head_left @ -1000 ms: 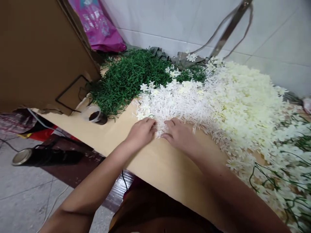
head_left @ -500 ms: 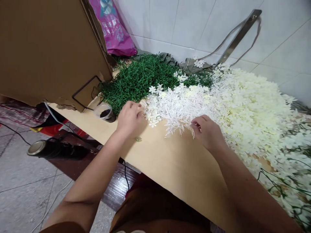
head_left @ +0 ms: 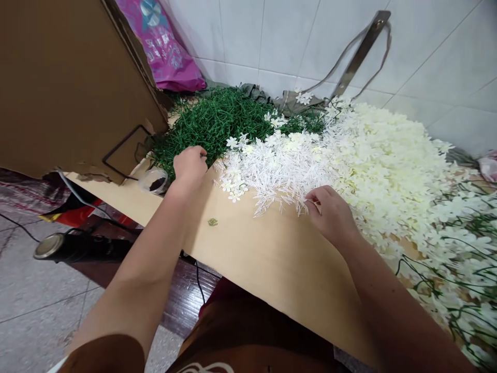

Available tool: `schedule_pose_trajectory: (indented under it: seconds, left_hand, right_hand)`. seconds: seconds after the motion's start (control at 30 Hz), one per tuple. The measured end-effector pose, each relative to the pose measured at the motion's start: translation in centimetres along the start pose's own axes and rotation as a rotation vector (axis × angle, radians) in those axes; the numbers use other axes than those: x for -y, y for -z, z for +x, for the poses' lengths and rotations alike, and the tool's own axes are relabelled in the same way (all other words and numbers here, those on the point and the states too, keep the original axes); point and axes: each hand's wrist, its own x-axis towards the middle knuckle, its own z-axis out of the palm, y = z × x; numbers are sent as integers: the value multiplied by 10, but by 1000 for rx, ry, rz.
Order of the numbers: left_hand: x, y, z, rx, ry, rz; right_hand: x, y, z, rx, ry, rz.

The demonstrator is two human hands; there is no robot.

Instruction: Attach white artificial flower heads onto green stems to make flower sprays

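Note:
At the front edge of a pile of green plastic stems, my left hand has its fingers curled in; whatever may be between them is hidden. My right hand is closed in a pinch at the near right edge of a heap of thin white sprigs, with its thumb and forefinger close together. I cannot make out what it holds. Small white artificial flowers lie along the left side of the sprigs. To the right spreads a large heap of cream-white artificial petals.
A clear plastic cup with dark contents stands left of my left hand. Beyond it are a cardboard box and a pink bag. Flowers on green stems cover the right side of the wooden board. A small greenish bit lies on it.
My left hand has moved away from the white flowers, left and a little back, to the green stems. My right hand stays by the white sprigs. The view has shifted slightly right.

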Motion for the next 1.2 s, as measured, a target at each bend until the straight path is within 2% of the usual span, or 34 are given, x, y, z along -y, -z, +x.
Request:
schedule_pose_trajectory:
  seconds: [0.17, 0.3, 0.4, 0.47, 0.53, 0.63, 0.77, 0.87, 1.03, 1.2]
  left_hand:
    - [-22, 15, 11, -147, -74, -131]
    - [-45, 27, 26, -280, -188, -391]
    - [-69, 41, 30, -272, -178, -608]
    - [-85, 48, 23, -215, -174, -802]
    - [-96, 48, 10, -113, -225, -992]
    - [-104, 33, -19, 123, -238, -1159]
    - [-112, 1, -55, 475, -221, -1141]
    - [-121, -16, -71, 663, -234, -1088]
    - [-131, -40, -84, 824, -174, -1088]
    - [-128, -56, -99, 872, -207, -1080]
  right_hand:
    - [-1, -9, -1, 26, 17, 5]
    - [-5, -12, -3, 3, 22, 32]
    - [-7, -13, -4, -7, 6, 38]
    - [-7, -13, -4, -3, -12, 58]
    - [-7, -12, -4, 2, -42, 91]
    - [-7, -9, -2, 18, -91, 142]
    - [-10, 0, 4, 42, -110, 191]
    - [-11, 7, 10, 27, -117, 211]
    - [-14, 7, 15, 29, -115, 242]
    - [-28, 0, 16, -113, -112, 273]
